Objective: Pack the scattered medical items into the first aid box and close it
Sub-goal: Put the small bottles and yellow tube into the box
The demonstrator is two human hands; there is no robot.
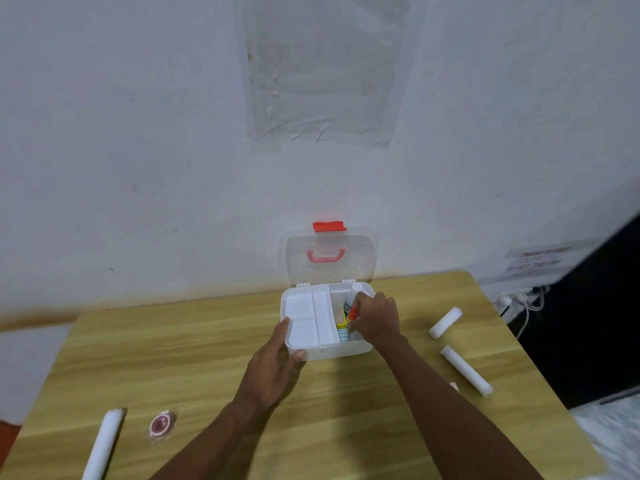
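Nearest the camera, a long white roll [104, 445] and a small round tape dispenser [162, 424] lie on the table [214, 348] at the lower left, well apart from the first aid box [325, 349]. Two more white rolls [446, 322] [465, 369] wait on the right. The box sits open near the wall, its clear lid [329, 258] upright, a white tray [308, 320] covering its left half. The left hand [277, 368] steadies the front left corner, fingers spread against the wall of the box. The right hand [375, 317] reaches into the right compartment, fingers pinched on a small orange-tipped item [352, 313] beside a white bottle [351, 296]. That compartment already looks crowded; forcing things in could tip the bottle or leave contents standing proud, and the lid would then fail to latch.
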